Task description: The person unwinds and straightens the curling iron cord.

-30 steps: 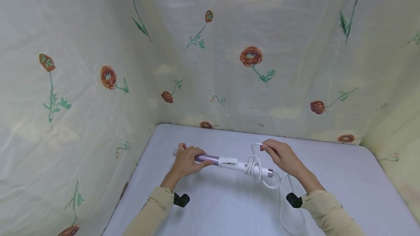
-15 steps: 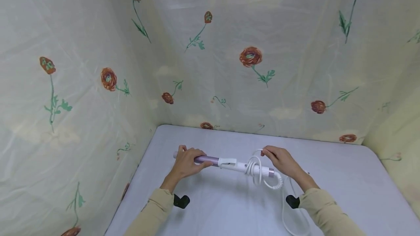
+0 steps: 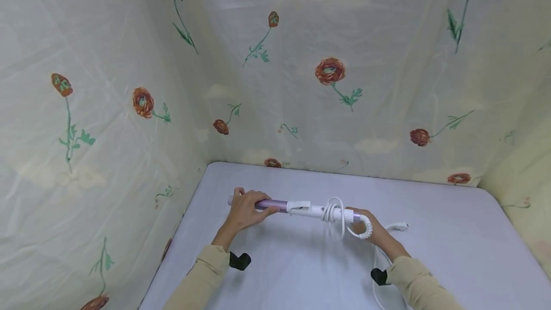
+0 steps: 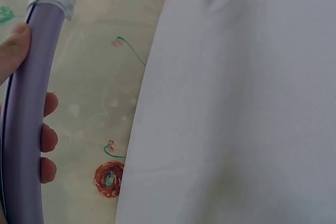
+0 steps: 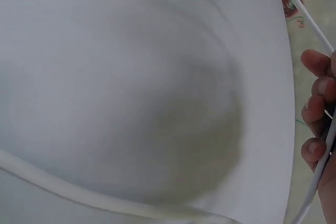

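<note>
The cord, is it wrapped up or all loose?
Partly wrapped: loops of the cord go around the white handle, while more trails loose near the right hand.

In the head view, the end of the curling iron (image 3: pixel 311 211) and the cord (image 3: pixel 329 212) hide part of the right hand (image 3: pixel 379 231). The left hand (image 3: pixel 245 211) covers a section of the barrel (image 3: pixel 277 205). The bottom edge cuts off the cord and the desk (image 3: pixel 301 267). Prongs on the plug (image 3: pixel 402 226) are too small to tell.

Free table (image 3: pixel 301 271) between sleeves (image 3: pixel 198 276), cord loops (image 3: pixel 330 213) beyond
</note>
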A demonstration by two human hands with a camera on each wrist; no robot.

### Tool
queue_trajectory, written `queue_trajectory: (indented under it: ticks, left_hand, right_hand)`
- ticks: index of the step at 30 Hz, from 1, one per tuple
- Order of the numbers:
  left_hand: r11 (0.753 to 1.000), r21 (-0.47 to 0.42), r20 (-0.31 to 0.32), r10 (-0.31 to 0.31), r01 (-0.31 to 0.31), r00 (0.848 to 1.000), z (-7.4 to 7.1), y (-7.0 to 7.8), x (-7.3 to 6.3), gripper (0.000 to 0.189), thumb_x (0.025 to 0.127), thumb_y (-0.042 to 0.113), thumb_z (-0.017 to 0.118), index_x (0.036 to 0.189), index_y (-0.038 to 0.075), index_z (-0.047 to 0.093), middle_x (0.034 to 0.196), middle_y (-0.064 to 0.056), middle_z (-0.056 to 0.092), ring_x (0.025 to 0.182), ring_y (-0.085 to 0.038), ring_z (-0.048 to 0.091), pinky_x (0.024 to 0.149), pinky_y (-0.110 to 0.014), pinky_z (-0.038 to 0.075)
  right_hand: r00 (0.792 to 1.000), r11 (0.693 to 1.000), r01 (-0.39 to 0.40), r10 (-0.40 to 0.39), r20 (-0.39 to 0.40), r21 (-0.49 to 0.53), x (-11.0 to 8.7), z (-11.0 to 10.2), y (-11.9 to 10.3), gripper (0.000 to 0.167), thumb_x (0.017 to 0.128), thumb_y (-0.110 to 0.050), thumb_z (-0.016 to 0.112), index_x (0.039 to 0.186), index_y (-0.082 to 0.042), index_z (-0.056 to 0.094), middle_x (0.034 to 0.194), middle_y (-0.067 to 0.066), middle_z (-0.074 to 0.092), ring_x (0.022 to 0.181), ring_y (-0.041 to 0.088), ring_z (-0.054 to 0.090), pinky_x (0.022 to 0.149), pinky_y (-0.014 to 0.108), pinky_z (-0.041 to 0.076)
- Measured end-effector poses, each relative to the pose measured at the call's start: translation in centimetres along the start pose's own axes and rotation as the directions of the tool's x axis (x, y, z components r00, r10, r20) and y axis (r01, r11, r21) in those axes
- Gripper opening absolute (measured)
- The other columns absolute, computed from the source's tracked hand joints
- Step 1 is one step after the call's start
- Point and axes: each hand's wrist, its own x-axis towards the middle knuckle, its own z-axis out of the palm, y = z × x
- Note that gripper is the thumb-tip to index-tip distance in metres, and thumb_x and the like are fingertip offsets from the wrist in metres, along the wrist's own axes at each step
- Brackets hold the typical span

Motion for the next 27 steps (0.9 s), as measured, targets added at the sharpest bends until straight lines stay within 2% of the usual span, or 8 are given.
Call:
queue_trajectory:
  ticks: [4, 6, 8, 10, 12, 14, 22, 27]
  left_hand:
    - [1.0, 0.004, 0.004, -0.026, 0.026, 1.0, 0.0, 0.2, 0.1, 0.041, 0.078, 0.059, 0.066, 0.098, 0.023, 0.072, 0.086, 0.008, 0.071, 0.074, -0.006, 0.055, 0.082, -0.038, 0.024]
    - [0.999, 0.002, 0.005, -0.035, 0.035, 0.999, 0.1, 0.3, 0.1, 0.041, 0.078, 0.059, 0.066, 0.097, 0.024, 0.072, 0.085, 0.009, 0.071, 0.073, -0.006, 0.054, 0.082, -0.038, 0.023]
    - [0.999, -0.003, -0.002, -0.043, 0.043, 0.999, 0.1, 0.3, 0.1, 0.042, 0.078, 0.061, 0.065, 0.097, 0.024, 0.072, 0.084, 0.009, 0.07, 0.072, -0.006, 0.054, 0.081, -0.038, 0.023]
    - [0.999, -0.006, -0.011, -0.05, 0.05, 0.999, 0.3, 0.2, 0.1, 0.043, 0.078, 0.063, 0.063, 0.096, 0.025, 0.072, 0.083, 0.01, 0.07, 0.072, -0.005, 0.054, 0.082, -0.039, 0.023]
    - [0.998, -0.012, -0.023, -0.057, 0.057, 0.998, 0.4, 0.1, 0.1, 0.045, 0.078, 0.065, 0.062, 0.096, 0.025, 0.072, 0.083, 0.01, 0.07, 0.073, -0.006, 0.054, 0.082, -0.039, 0.024]
    - [0.998, -0.014, -0.033, -0.068, 0.067, 0.997, 0.6, 0.0, 0.1, 0.047, 0.078, 0.067, 0.06, 0.096, 0.025, 0.072, 0.084, 0.01, 0.07, 0.074, -0.006, 0.055, 0.083, -0.04, 0.024]
    - [0.995, -0.014, -0.049, -0.103, 0.102, 0.994, 0.7, -0.1, 0.3, 0.048, 0.077, 0.065, 0.062, 0.095, 0.023, 0.073, 0.084, 0.009, 0.071, 0.074, -0.008, 0.056, 0.087, -0.044, 0.025]
    - [0.994, -0.002, -0.052, -0.11, 0.11, 0.993, 0.7, 0.1, 0.4, 0.048, 0.077, 0.066, 0.062, 0.096, 0.022, 0.073, 0.085, 0.008, 0.071, 0.075, -0.009, 0.056, 0.086, -0.044, 0.025]
  right_hand:
    - [0.98, 0.983, 0.185, -0.184, -0.08, 0.0, -0.7, 1.5, 0.7, 0.013, 0.083, 0.008, 0.062, 0.094, 0.006, 0.067, 0.09, 0.016, 0.07, 0.085, 0.021, 0.064, 0.076, 0.027, 0.05]
    - [0.966, 0.972, 0.233, -0.231, -0.112, 0.002, -0.9, 2.5, 1.0, 0.012, 0.082, 0.008, 0.064, 0.092, 0.004, 0.067, 0.089, 0.013, 0.07, 0.084, 0.021, 0.064, 0.075, 0.027, 0.049]
    - [0.976, 0.98, 0.191, -0.183, -0.116, 0.063, -1.1, 3.2, 1.1, 0.014, 0.083, 0.006, 0.064, 0.096, 0.002, 0.067, 0.094, 0.013, 0.07, 0.089, 0.025, 0.065, 0.079, 0.031, 0.05]
    - [0.995, 0.994, 0.061, -0.053, -0.089, 0.089, -1.5, 3.8, 0.8, 0.016, 0.087, -0.003, 0.063, 0.102, -0.005, 0.068, 0.102, 0.01, 0.071, 0.101, 0.03, 0.063, 0.088, 0.041, 0.049]
    - [0.996, 0.997, -0.04, 0.044, -0.078, 0.059, -1.9, 4.3, 0.3, 0.022, 0.089, -0.009, 0.062, 0.111, -0.011, 0.065, 0.111, 0.008, 0.069, 0.111, 0.034, 0.06, 0.093, 0.052, 0.044]
    - [0.992, 0.997, -0.068, 0.071, -0.1, 0.04, -2.3, 4.6, -0.3, 0.028, 0.09, -0.011, 0.061, 0.118, -0.012, 0.063, 0.117, 0.009, 0.067, 0.116, 0.036, 0.057, 0.095, 0.057, 0.04]
    - [0.972, 0.997, -0.006, 0.026, -0.234, 0.083, -4.1, 5.6, -3.3, 0.039, 0.088, -0.003, 0.06, 0.126, -0.01, 0.059, 0.131, 0.011, 0.059, 0.125, 0.035, 0.049, 0.104, 0.052, 0.033]
    - [0.957, 0.99, 0.053, -0.012, -0.291, 0.132, -4.6, 5.5, -5.0, 0.041, 0.09, -0.004, 0.059, 0.129, -0.014, 0.057, 0.134, 0.009, 0.057, 0.131, 0.029, 0.045, 0.115, 0.031, 0.019]
